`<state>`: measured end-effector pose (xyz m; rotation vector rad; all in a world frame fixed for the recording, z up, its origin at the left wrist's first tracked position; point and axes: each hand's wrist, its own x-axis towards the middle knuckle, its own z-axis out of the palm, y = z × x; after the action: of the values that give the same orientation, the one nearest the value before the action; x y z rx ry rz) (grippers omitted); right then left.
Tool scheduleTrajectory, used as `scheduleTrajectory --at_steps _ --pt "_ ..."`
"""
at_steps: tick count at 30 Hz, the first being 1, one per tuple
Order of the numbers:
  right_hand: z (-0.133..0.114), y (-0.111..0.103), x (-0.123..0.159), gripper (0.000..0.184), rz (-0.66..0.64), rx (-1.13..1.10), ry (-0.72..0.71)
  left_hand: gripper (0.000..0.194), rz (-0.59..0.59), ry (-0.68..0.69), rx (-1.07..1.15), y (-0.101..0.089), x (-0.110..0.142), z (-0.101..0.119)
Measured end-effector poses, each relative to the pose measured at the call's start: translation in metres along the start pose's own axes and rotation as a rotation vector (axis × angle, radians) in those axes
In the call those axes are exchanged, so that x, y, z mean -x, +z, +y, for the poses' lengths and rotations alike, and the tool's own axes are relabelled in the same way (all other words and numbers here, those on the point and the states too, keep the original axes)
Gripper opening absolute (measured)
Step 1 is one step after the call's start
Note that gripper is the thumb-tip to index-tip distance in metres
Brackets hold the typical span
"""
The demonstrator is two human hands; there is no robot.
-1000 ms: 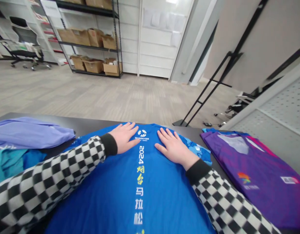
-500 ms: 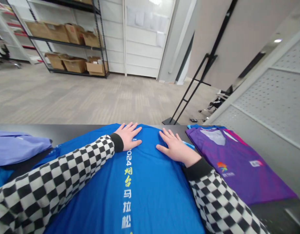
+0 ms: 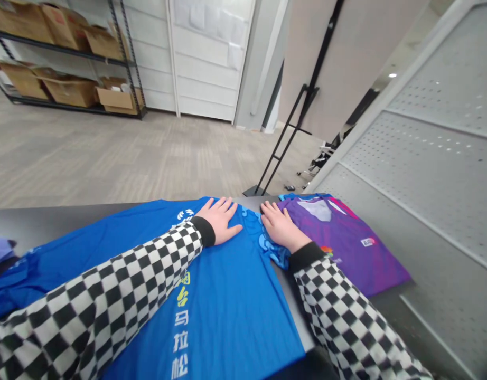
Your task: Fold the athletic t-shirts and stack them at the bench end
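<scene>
Blue lightweight fabric shirt [image 3: 235,301] lies spread out on the dark flat table [image 3: 61,215], front and center, running off the bottom of the view. Collar end is toward the far table edge. A column of yellow and white printed characters [image 3: 180,338] runs down it; white round logo [image 3: 185,214] near the top, partly covered by the left wrist.

Left hand [image 3: 219,220]: palm down on the shirt near its far edge. Fingers extended, slightly spread, thumb out to the side. Not gripping anything.

Right hand [image 3: 281,227]: palm down at the light-blue patterned sleeve [image 3: 272,250] of the shirt, on the right side. Fingers open and fairly straight, close together, pointing at the far edge. No grip visible. Can't tell how much of the palm is in contact.

Both arms in black-and-white checkered sleeves with black cuffs.

Right of the right hand: folded purple shirt [image 3: 358,258] with a small white label and an orange-green logo, a bit of blue fabric showing at its far edge. Far left: piece of lavender fabric [image 3: 0,250], mostly cut off.

Beyond the table: gray carpet floor [image 3: 96,158], black metal shelving [image 3: 77,51] with brown cardboard boxes [image 3: 71,91], black metal stand [image 3: 281,145]. Gray perforated panel [image 3: 425,184] on the right.
</scene>
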<state>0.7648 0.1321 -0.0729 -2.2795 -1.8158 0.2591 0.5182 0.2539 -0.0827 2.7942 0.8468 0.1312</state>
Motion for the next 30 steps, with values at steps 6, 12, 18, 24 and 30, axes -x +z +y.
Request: scheduleTrajectory --at_steps 6,12,18,24,30 --pt "0.007 -0.003 0.002 0.068 -0.031 0.103 0.083 0.086 0.078 0.037 -0.043 -0.009 -0.001 -0.003" --pt "-0.01 -0.029 0.012 0.042 0.323 -0.201 -0.111 0.079 0.067 0.217 -0.039 -0.009 0.009 0.02" --pt "-0.033 -0.032 0.029 0.037 -0.247 -0.959 0.153 0.091 -0.014 0.208 0.008 0.008 0.01 0.022" --pt "-0.009 -0.038 0.019 0.019 -0.203 -1.016 0.529 0.091 -0.012 0.193 0.01 0.003 0.011 0.022" --pt "-0.008 -0.027 0.008 0.01 0.15 -0.792 0.465 0.091 0.048 0.223 -0.028 -0.007 0.001 0.024"
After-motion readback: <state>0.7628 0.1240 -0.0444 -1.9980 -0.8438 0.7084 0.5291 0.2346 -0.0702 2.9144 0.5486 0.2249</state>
